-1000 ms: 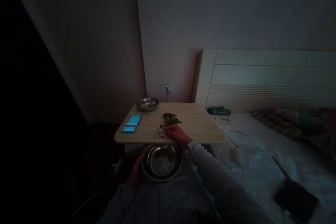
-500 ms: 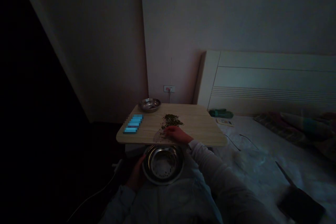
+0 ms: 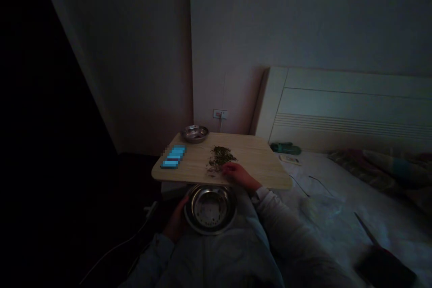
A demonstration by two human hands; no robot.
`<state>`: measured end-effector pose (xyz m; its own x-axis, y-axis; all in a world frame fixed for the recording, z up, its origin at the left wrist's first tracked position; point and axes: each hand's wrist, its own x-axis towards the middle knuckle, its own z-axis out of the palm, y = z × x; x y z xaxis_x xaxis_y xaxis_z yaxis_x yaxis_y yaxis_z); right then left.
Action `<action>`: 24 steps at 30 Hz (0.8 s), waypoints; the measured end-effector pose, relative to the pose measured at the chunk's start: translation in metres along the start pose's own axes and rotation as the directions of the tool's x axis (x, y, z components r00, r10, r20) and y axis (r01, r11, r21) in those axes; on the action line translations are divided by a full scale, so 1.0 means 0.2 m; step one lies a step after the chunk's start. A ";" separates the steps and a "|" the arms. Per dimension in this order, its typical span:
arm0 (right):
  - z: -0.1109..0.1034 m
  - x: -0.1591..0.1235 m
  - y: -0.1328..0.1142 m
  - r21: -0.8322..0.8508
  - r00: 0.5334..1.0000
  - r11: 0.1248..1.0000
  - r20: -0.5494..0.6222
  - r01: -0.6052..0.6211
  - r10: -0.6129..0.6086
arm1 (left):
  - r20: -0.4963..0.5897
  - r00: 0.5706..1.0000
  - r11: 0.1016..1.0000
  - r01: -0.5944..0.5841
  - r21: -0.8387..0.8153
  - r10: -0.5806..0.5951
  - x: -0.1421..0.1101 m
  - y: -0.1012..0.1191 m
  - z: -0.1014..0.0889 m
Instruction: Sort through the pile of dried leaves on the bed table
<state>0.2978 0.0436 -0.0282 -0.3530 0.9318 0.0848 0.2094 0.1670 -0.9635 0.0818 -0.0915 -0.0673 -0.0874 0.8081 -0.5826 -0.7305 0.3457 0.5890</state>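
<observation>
My left hand is closed on the left rim of a shiny metal bowl, held over my lap just below the table edge. A few small dark bits lie in the bottom of that bowl. On the light wooden folding table is a loose pile of small green bits, with paler scraps at its near side. My right hand rests at the pile's near right edge, its fingers bent and pinched together. Whatever is between the fingertips is too small to make out.
A second metal bowl stands at the table's back left corner, and a lit phone with a blurred screen lies at the left. To the right is a bed with a green bottle and a dark object with a handle.
My right hand has moved a little to the right along the near edge of the pile, uncovering the pale scraps. My left hand keeps the bowl in the same place.
</observation>
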 end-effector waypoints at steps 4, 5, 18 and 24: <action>-0.15 -0.10 0.07 -0.050 0.989 0.997 -0.137 -0.061 0.054 | 0.025 0.999 0.999 -0.022 -0.025 0.022 0.02 -0.01 -0.02; -0.18 -0.13 0.08 -0.068 0.985 0.994 -0.157 -0.080 0.069 | 0.027 0.999 0.999 -0.023 -0.029 0.024 0.03 -0.01 -0.02; 0.04 -0.09 0.05 -0.027 0.992 0.998 -0.111 0.051 -0.053 | 0.047 0.999 1.000 0.020 0.008 -0.021 -0.01 -0.01 0.01; 0.08 0.14 0.06 0.146 0.952 0.987 -0.304 0.067 -0.020 | 0.006 1.000 0.999 -0.012 0.053 0.012 0.01 -0.01 -0.02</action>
<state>0.2755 0.0674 -0.0423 -0.0627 0.9822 0.1770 0.0495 0.1802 -0.9824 0.0804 -0.0925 -0.0713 -0.0917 0.8149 -0.5723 -0.6923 0.3610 0.6249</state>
